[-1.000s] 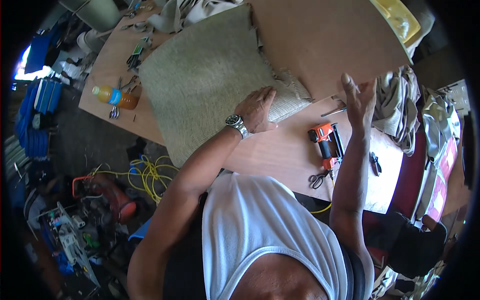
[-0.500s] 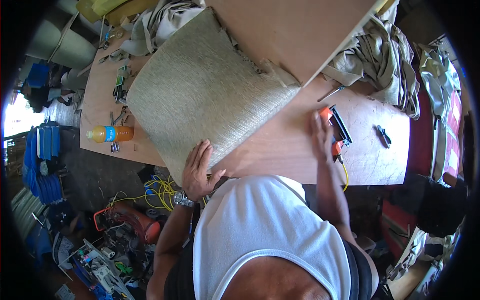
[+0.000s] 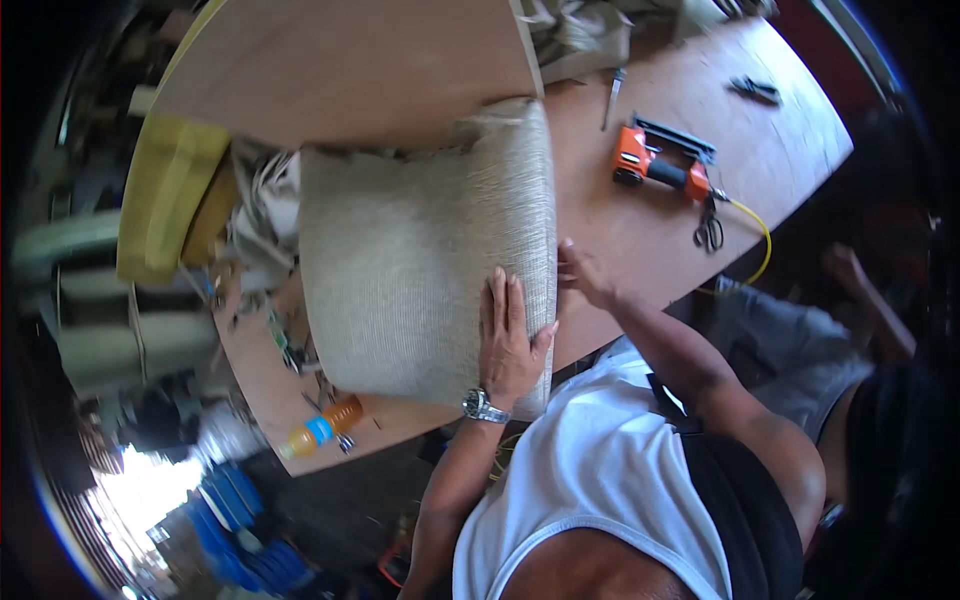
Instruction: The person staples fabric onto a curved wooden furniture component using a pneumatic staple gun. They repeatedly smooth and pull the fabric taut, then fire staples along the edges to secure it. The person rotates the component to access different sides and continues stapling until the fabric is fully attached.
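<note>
The bench (image 3: 790, 140) spread beneath the work, and a brown board (image 3: 370, 80), cut off above, met the far end of the fabric-covered cushion (image 3: 420, 260) beyond the hands. The left hand (image 3: 510, 350) lay flat on the cushion, thumb spread. The right hand (image 3: 585, 278) was at its right edge; blur hid whether the fingers touched or gripped. That edge, seemingly the long axis, pointed away from the body.
</note>
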The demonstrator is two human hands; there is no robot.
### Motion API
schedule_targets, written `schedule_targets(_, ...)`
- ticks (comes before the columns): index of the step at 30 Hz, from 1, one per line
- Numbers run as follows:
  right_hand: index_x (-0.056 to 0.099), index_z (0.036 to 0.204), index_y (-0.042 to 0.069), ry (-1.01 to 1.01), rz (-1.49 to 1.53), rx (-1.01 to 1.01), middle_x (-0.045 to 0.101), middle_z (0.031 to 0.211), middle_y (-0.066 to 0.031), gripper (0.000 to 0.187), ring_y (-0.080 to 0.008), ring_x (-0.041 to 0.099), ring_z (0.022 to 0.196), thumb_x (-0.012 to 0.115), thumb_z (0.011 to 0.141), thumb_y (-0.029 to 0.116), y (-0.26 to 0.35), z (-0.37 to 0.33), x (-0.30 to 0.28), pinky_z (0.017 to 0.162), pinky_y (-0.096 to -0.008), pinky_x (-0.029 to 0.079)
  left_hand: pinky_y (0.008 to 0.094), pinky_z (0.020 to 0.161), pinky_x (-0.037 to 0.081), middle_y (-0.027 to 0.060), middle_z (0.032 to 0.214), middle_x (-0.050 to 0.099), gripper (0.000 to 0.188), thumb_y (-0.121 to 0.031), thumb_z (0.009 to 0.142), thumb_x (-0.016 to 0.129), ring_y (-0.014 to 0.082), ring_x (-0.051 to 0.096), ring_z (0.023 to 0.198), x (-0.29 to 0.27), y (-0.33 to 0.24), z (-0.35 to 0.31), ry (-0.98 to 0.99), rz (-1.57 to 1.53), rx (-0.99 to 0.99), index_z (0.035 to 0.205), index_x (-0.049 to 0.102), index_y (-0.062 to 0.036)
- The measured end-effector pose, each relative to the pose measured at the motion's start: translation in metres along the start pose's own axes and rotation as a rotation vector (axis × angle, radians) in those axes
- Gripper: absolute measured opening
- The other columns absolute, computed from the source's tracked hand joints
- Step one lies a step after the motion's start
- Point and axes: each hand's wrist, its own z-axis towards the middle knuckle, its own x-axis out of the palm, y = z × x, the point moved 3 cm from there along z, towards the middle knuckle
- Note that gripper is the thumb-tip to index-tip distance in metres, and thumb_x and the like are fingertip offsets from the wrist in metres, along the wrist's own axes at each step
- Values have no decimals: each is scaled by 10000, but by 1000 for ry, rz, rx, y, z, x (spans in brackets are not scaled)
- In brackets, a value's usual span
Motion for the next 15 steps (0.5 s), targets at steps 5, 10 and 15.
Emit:
schedule_targets(5,479,1478,-4,-79,630,131,570,1442,-169,661,-254,577,1273,340,1103,523,-54,-21,68,1112,-394,458,520,1256,174,240,1660,257,714,-468,1053,453,438,253,1527,7,57,91,-35,-196,187,1600,302,-35)
schedule_targets(10,347,1569,-11,-80,331,158,451,1562,-175,793,-265,460,1411,195,1090,603,-65,-60,87,1194,-373,356,522,1249,164,232,1650,298,721,-525,1081,259,414,258,1532,18,127,160,14,-231,35,1602,298,-28)
schedule_targets(15,151,1630,20,17,475,-54,235,1676,-138,774,-253,283,1514,147,1096,580,-42,-52,94,1248,-367,246,550,1245,133,218,1656,296,788,-586,1063,158,414,249,1536,24,131,184,-1,-160,-4,1605,291,-31)
